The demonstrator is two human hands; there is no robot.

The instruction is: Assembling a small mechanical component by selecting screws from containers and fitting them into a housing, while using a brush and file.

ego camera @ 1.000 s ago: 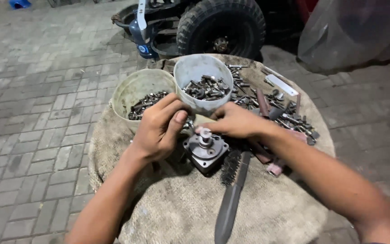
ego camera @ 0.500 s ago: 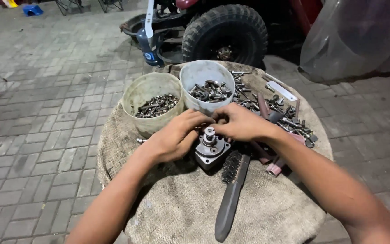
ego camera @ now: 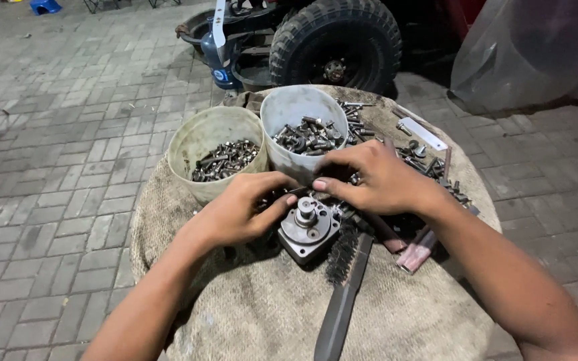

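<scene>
A round metal pump part [ego camera: 307, 229] with a short upright shaft sits on the burlap-covered round table [ego camera: 249, 314]. My left hand [ego camera: 241, 215] curls against the part's left side, fingertips on its upper edge. My right hand [ego camera: 374, 179] hovers just behind the part with thumb and fingers pinched together. I cannot tell whether anything small is between them. A black wire brush [ego camera: 344, 284] lies right beside the part, its handle pointing toward me.
Two plastic tubs of bolts stand behind the hands, a beige tub [ego camera: 207, 137] and a white tub [ego camera: 297, 107]. Loose bolts and tools [ego camera: 423, 157] lie at the right. Beyond the table are a vehicle tyre [ego camera: 334, 40], a blue container [ego camera: 222, 72] and a clear plastic sheet [ego camera: 536, 47].
My left hand came down from the white tub's side to the metal part. My right hand's fingers drew together behind the part.
</scene>
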